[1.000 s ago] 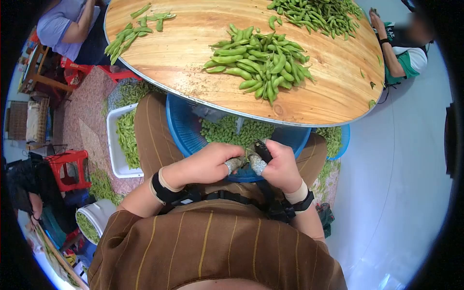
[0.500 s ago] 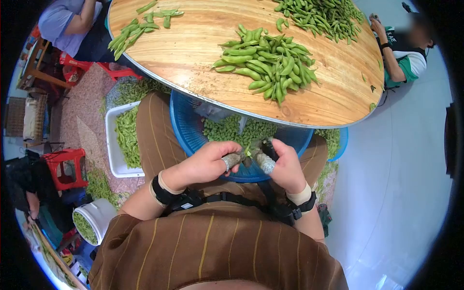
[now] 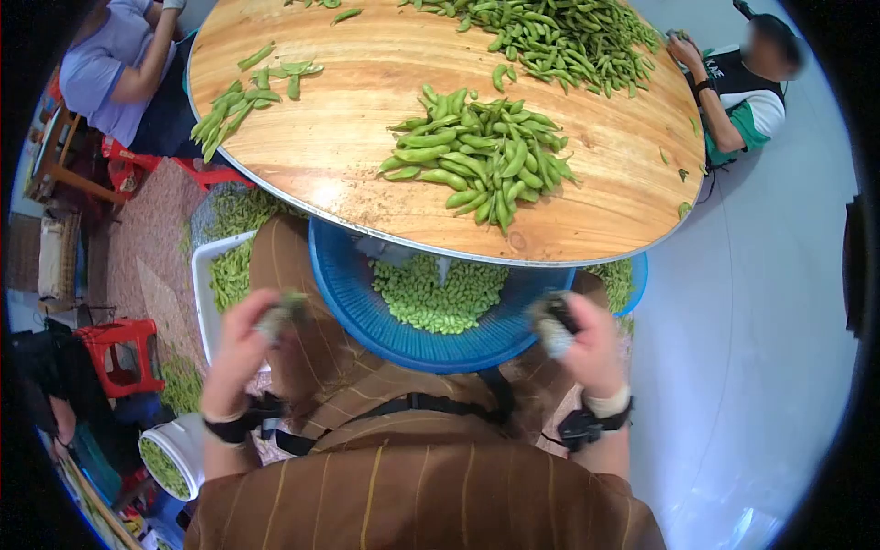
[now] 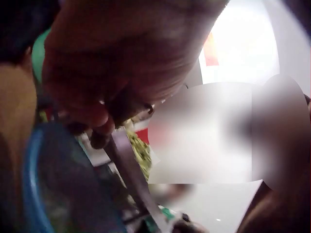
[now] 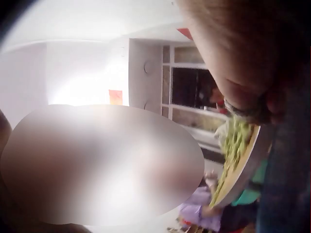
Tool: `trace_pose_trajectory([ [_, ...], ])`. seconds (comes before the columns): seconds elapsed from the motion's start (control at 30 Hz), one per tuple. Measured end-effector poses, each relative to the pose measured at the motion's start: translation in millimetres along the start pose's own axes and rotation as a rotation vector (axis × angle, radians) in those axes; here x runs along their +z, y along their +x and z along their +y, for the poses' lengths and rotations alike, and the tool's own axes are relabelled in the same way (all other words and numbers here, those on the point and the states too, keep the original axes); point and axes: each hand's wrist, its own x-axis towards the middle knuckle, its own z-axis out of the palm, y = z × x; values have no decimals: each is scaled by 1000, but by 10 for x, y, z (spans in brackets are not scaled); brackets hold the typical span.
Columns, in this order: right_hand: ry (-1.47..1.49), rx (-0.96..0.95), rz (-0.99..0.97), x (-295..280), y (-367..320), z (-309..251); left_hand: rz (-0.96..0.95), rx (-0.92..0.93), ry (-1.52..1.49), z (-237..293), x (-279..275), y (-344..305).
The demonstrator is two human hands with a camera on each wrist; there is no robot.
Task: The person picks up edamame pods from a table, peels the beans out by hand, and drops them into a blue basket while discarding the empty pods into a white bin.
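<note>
My left hand (image 3: 240,353) is out to the left, over the white tray's edge, motion-blurred. Its thumb wears a grey wrap, and a blurred bit of green pod (image 3: 295,301) shows at the pinched fingertips. On the other side, my right hand (image 3: 591,346) hangs near the right rim of the blue basin (image 3: 344,316), its thumb wrapped in grey and its index finger covered in black. I cannot tell whether anything lies between its fingers. Shelled green beans (image 3: 440,298) lie in the basin between my knees. Dim wrist views show the left hand (image 4: 121,58) and right hand (image 5: 238,53) from behind.
A round wooden table (image 3: 321,156) ahead bears a near heap of soybean pods (image 3: 486,156) and a larger heap (image 3: 559,41) behind. Left are a white tray (image 3: 203,293), a red stool (image 3: 119,353) and a white bucket (image 3: 188,449). People sit at both sides.
My hands were together over the basin, working at a green pod. Now they have moved apart, the left to the left and the right to the right, uncovering the beans.
</note>
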Motion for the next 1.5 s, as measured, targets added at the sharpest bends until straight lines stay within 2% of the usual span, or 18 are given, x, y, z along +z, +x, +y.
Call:
trace_pose_trajectory([
  [0.07, -241, 115, 100, -348, -87, 55, 175, -98, 331, -201, -449, -107],
  [0.13, -924, 177, 212, -551, -142, 235, 228, -185, 578, -190, -538, -177],
  [0.2, -969, 166, 321, -607, -116, 295, 555, 153, 1221, -157, -483, -209],
  [0.27, -928, 37, 439, -592, -32, 213, 426, 278, 891, 97, -257, -90],
  [0.33, -676, -217, 514, -377, 184, -87, 129, 367, 603, 578, 153, -3],
  [0.4, -714, -367, 530, -244, 448, -220, -220, 626, 469, 1060, 543, 60],
  [0.5, -716, -391, 531, -121, 795, -244, -609, 936, 175, 1530, 989, 48],
  [0.67, -634, -345, 440, -16, 1034, -197, -560, 790, 155, 1558, 709, -199],
  [0.87, -686, -440, 478, -133, 1052, -65, -674, 711, 41, 1685, 914, -197],
  [0.97, -564, -346, 484, -183, 959, -102, -705, 705, 19, 1829, 980, -201],
  [1.03, -487, -350, 502, -195, 832, -193, -672, 785, 85, 2105, 897, -199],
  [1.1, -410, -358, 413, -238, 685, -243, -385, 1023, 188, 1837, 1015, 83],
  [1.17, -370, -464, 226, -219, 483, -305, -17, 1124, 407, 1671, 1115, 293],
  [1.2, -470, -477, 143, -237, 368, -303, 33, 1133, 497, 1570, 1147, 342],
  [1.33, -378, -600, 17, -120, 158, -28, -463, 743, 511, 1028, 1298, 432],
  [1.37, -382, -599, 20, -78, 122, 25, -465, 748, 510, 983, 1291, 419],
  [1.43, -313, -641, -33, -2, 43, 117, -850, 51, 128, 868, 1316, 409],
  [1.5, -314, -585, -83, 77, -13, 180, -928, -108, -122, 552, 1326, 419],
])
